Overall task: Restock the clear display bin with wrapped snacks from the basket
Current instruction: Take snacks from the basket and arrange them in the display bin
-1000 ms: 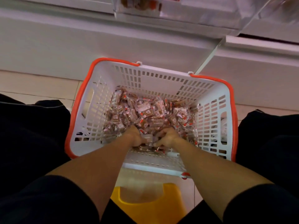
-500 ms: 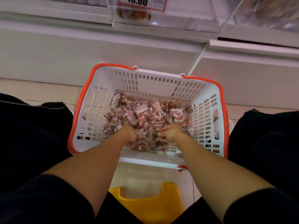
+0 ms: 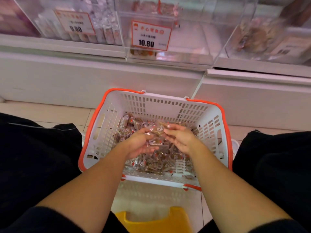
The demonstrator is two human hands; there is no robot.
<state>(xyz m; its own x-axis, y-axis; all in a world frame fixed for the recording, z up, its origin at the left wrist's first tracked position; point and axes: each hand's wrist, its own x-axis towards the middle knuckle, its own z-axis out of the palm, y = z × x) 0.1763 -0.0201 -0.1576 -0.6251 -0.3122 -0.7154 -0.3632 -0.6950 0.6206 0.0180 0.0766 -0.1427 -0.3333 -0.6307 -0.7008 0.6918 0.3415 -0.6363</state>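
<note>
A bunch of wrapped snacks [image 3: 157,132] is cupped between the two hands above the white basket with an orange rim [image 3: 107,132]. The left hand [image 3: 140,143] is turned palm-up with fingers curled under the bunch; the right hand [image 3: 180,137] is pressed in from the other side, fingers bent around the wrappers. More wrapped snacks [image 3: 151,163] are heaped on the basket's floor below. The basket is set on the tiled floor [image 3: 42,113] against a white shelf base. Above it, the clear display bin [image 3: 188,39] is seen carrying a price label reading 10.80 [image 3: 150,36], with a few snacks visible low behind the label. A yellow stool [image 3: 154,222] is seen at the bottom edge.
</note>
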